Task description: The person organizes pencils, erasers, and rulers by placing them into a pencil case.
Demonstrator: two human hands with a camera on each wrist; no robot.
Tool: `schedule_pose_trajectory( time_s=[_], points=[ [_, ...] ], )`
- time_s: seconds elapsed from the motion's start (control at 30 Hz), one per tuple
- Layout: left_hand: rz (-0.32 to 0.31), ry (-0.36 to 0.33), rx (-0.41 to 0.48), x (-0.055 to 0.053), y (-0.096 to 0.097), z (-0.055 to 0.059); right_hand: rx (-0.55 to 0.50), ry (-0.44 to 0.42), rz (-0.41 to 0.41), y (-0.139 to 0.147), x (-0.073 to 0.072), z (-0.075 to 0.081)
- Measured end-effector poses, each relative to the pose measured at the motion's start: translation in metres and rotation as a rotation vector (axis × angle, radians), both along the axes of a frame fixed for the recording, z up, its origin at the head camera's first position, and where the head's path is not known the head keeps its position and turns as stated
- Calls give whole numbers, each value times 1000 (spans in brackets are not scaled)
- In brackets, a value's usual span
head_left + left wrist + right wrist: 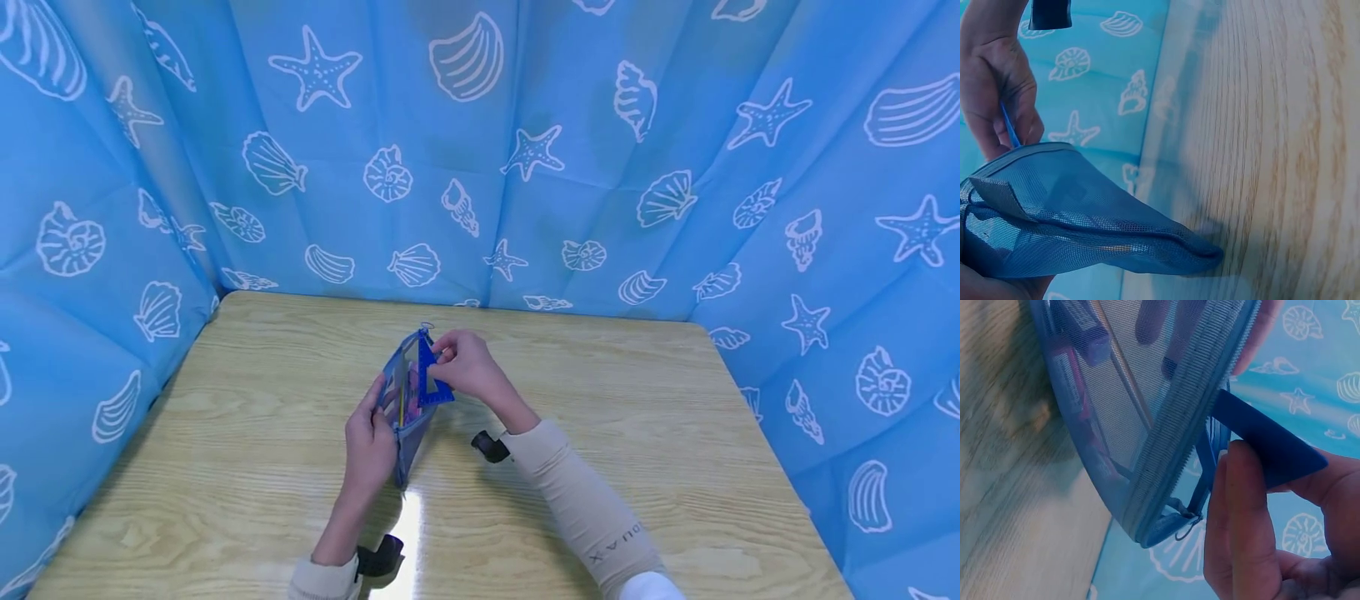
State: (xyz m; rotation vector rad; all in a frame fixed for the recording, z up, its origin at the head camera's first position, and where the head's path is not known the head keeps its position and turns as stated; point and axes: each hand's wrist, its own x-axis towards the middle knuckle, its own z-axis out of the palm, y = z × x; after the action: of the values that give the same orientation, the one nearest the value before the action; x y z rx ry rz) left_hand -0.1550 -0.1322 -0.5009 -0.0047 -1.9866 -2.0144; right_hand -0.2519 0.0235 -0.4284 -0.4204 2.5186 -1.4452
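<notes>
A blue mesh pencil case (pixel 415 450) with its zipper undone is held up over the table by my left hand (pixel 371 443), fingers on one side. At the mouth of the case, my right hand (pixel 472 367) pinches a blue triangular set square (pixel 423 371) between thumb and fingers. Seen from the right wrist, part of the set square (pixel 1272 440) sticks out past the zipper, and the rest dips behind the zipper edge. Through the mesh show a purple block-like item (pixel 1088 334), a pinkish-red item (pixel 1071 378) and a thin pencil-like stick (pixel 1125 372).
Beneath the hands lies a light wood-grain table (pixel 637 400). A blue curtain (pixel 465 150) with white shell and starfish prints hangs behind it and along both sides. Black wrist-camera mounts (pixel 490 447) jut out beside each wrist.
</notes>
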Motion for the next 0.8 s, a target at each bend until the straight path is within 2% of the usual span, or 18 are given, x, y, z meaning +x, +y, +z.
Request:
schedule_pose_trajectory(
  time_s=[0.2,0.43,0.8],
  points=[
    [-8,31,8,-1,-1,-1,54,-32,2,-6,1,0],
    [19,40,-22,-1,-1,-1,93,-53,25,-9,4,0],
    [-5,58,-24,-1,0,0,166,-39,49,-19,-1,-5]
  ],
)
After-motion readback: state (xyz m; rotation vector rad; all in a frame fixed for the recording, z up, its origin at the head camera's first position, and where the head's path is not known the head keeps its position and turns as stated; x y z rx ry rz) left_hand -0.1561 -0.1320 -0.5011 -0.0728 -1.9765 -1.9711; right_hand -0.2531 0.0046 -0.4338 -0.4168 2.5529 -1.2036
